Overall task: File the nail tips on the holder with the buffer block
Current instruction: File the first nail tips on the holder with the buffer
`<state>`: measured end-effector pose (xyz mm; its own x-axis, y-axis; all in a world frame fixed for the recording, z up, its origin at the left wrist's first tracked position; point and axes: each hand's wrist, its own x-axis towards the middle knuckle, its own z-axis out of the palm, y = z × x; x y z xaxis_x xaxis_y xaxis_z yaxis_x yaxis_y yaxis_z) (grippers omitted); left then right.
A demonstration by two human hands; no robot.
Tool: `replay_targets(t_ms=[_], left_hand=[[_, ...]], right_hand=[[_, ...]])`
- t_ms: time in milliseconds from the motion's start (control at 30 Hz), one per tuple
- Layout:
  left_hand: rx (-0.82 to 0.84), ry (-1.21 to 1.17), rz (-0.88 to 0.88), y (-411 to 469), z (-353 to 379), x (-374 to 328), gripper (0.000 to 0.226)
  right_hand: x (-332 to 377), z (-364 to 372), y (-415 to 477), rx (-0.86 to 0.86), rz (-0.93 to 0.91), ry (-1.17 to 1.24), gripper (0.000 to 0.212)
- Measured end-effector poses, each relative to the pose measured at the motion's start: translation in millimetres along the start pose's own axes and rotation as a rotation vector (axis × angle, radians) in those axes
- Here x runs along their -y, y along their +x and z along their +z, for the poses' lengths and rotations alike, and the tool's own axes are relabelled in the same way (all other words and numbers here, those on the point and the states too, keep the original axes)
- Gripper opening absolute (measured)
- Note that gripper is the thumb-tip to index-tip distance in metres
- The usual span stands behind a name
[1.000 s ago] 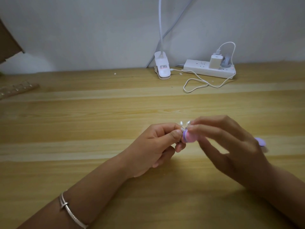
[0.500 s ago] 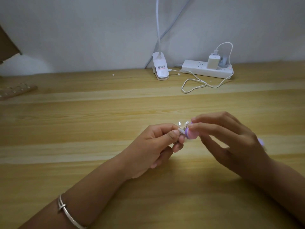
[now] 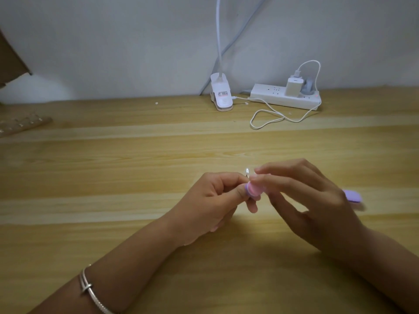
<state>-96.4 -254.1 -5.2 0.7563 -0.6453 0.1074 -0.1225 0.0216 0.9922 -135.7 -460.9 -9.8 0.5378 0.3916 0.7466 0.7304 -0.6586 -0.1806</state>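
Since half a second back, the pink end of the long purple-and-pink foam buffer block (image 3: 255,189) has slid a touch lower and snugger against the thumb of the left hand (image 3: 204,205). Only one small clear plastic nail tip (image 3: 246,171) glints above it now, where two were poking up.

Biggest to smallest: pale wooden plank surface (image 3: 136,168) underneath, both hands meeting near the middle of it. Then the right hand (image 3: 317,207), which has its fingers (image 3: 285,177) curled over the buffer block, gripping it, and the purple tail end sticks out behind the hand on the far side. Left hand's fingers are closed in a tight pinch, thumb to forefinger, on what must be the holder. Can't really make that out, it's buried in the pinch. That nail tip sits just above the block's end, touching it or as near as I can tell.

Handling, just my guess: tips are featherlight, thin, a bit brittle and glossy, so lean too hard and they'll flex or pop off. Block is light, squishy, grippy. I'd pinch the holder low, right under the tips, and keep hold of the block near its working end for control.
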Motion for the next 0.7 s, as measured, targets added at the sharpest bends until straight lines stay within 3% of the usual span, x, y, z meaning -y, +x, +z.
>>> replay_targets(t_ms=[400, 700], left_hand=[[-0.144, 0.193, 0.109, 3.3, 0.2, 8.2, 0.017], [-0.135, 0.229, 0.137, 3.2, -0.6, 7.9, 0.010]], right_hand=[[-5.3, -4.8, 0.9, 0.073, -0.014, -0.003, 0.023], [-4.8, -3.4, -0.1, 0.080, -0.017, 0.028, 0.025]])
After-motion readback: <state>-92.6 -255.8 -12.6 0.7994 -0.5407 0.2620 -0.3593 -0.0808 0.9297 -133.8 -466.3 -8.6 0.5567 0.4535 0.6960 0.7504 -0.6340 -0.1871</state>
